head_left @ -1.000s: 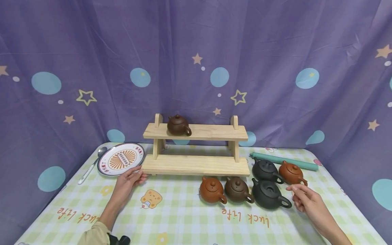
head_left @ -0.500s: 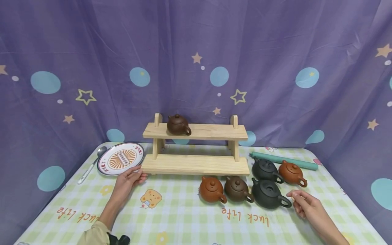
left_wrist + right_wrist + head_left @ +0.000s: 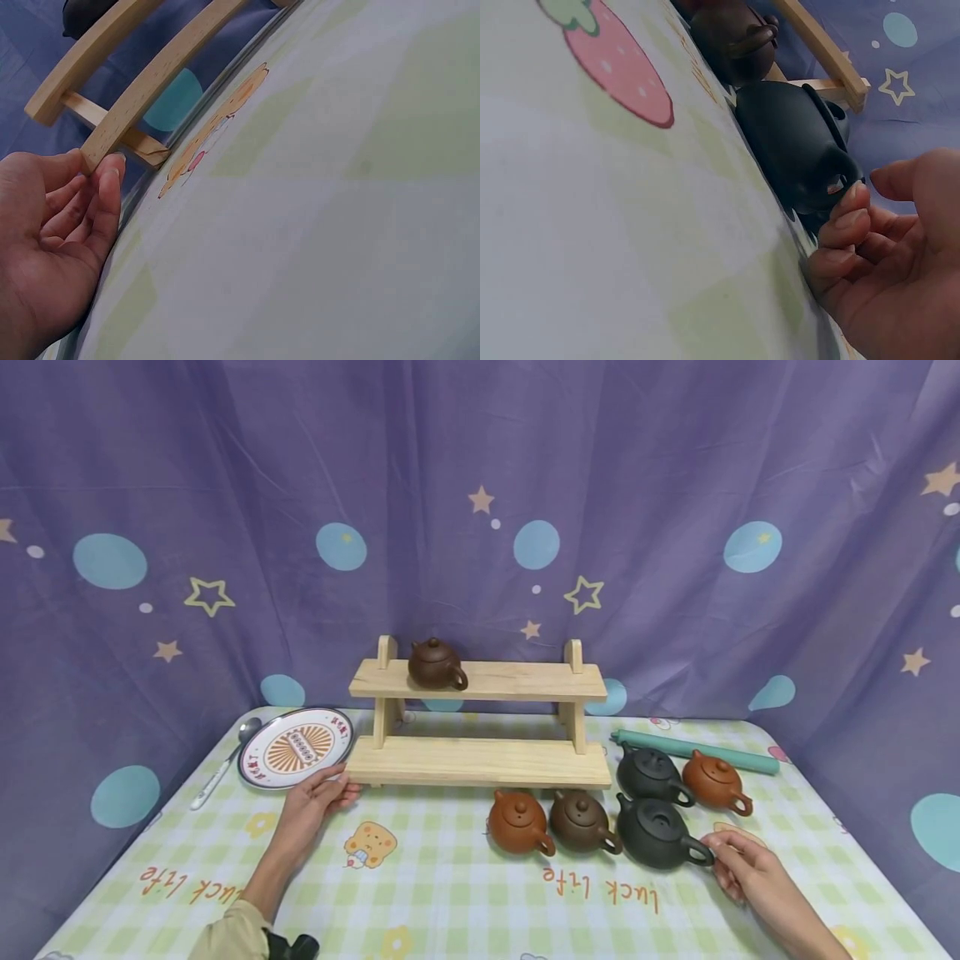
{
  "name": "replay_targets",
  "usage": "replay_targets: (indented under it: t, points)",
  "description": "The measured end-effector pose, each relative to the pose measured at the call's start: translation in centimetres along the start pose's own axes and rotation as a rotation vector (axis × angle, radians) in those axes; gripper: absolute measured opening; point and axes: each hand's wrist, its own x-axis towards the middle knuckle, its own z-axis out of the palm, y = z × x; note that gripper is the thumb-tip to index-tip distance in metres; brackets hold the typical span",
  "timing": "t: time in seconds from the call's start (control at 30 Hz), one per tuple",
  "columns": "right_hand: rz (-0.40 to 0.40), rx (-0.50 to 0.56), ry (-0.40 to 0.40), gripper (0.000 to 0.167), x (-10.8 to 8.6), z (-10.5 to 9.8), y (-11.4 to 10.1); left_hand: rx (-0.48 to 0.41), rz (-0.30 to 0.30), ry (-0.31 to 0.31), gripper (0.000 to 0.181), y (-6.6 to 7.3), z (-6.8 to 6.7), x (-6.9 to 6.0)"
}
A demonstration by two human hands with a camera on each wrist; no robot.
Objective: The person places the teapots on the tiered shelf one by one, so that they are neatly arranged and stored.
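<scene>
At the left end of the two-tier wooden display shelf (image 3: 480, 762), my left hand (image 3: 315, 803) pinches the lower board's corner. The left wrist view shows the thumb and fingers on the board end (image 3: 112, 139). My right hand (image 3: 750, 872) is at the handle of the front black teapot (image 3: 654, 833). In the right wrist view, fingertips (image 3: 853, 217) meet or nearly meet that handle, while the thumb stands slightly apart. The teapot sits upright on the tablecloth. Left of it stand a dark brown teapot (image 3: 581, 822) and a reddish-brown teapot (image 3: 519, 822).
Another black teapot (image 3: 649, 775) and an orange-brown teapot (image 3: 714, 779) stand behind, before a green roll (image 3: 693, 752). One brown teapot (image 3: 435, 665) sits on the upper board. A plate (image 3: 258, 768) and a spoon (image 3: 221, 777) lie left. A purple curtain (image 3: 450, 460) hangs behind.
My right hand has moved slightly down and left to the front black teapot's handle. The left hand stays at the shelf corner, and the teapots stand where they were.
</scene>
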Motion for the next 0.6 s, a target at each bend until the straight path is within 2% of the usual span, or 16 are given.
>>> replay_targets:
  t: [0.2, 0.4, 0.6]
  points:
    - [0.061, -0.033, -0.049, 0.031, -0.06, 0.04, -0.3, 0.008, -0.014, 0.007, 0.046, 0.01, -0.04, -0.01]
    - [0.007, -0.047, -0.127, 0.039, -0.1, -0.2, -0.23, 0.014, -0.022, 0.007, 0.047, -0.01, -0.01, 0.04]
    - [0.009, -0.079, -0.139, 0.041, -0.03, -0.25, -0.21, 0.028, -0.023, 0.008, 0.046, 0.04, 0.03, -0.02]
